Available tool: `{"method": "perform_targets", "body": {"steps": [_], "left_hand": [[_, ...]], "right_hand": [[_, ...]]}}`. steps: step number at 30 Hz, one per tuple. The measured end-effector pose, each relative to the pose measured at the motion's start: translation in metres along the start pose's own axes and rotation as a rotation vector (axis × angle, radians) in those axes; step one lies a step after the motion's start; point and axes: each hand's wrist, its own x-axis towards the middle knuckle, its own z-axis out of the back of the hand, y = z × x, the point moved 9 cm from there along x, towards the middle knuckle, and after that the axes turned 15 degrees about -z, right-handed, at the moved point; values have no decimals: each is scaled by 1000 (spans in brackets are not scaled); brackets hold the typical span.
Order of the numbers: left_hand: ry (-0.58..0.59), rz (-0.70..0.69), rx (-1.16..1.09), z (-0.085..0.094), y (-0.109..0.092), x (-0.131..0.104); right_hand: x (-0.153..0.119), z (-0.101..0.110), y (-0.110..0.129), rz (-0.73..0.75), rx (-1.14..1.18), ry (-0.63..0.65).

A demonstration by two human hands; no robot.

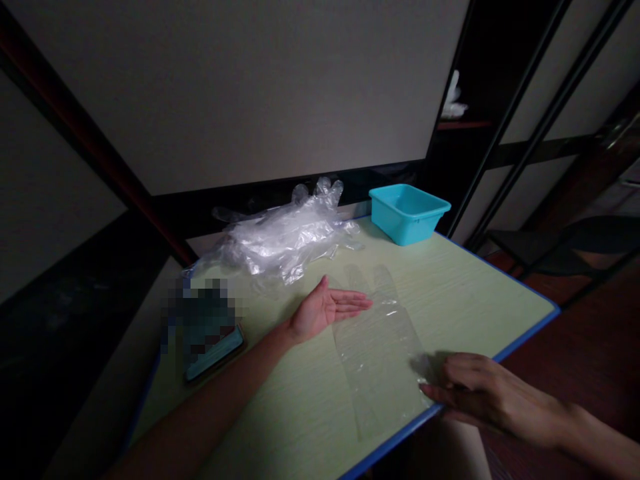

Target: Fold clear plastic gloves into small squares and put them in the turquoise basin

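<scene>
A clear plastic glove (380,347) lies flat on the pale green table (470,287), its fingers pointing toward the back. My left hand (330,310) is palm up with its fingers stretched out, the fingertips over the glove's left upper part. At the table's front edge, my right hand (480,393) has its fingers bent, with the thumb and fingertips at the lower right edge of the glove; whether they pinch the film is hard to make out. A heap of clear plastic gloves (280,240) lies at the back left.
A turquoise basin (407,217) stands at the back right corner of the table. A phone (215,353), partly pixelated, lies at the left edge. Wall panels (280,87) rise behind the table, and a dark chair (540,250) stands beyond it on the right.
</scene>
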Motion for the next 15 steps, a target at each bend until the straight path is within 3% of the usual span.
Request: {"method": "perform_targets", "body": {"steps": [9,15], "left_hand": [[-21,32,45,2,2,0],[-18,35,44,2,3,0]], "right_hand": [[1,0,-2,-12,51,71],[20,14,-2,-38,282,183]]}}
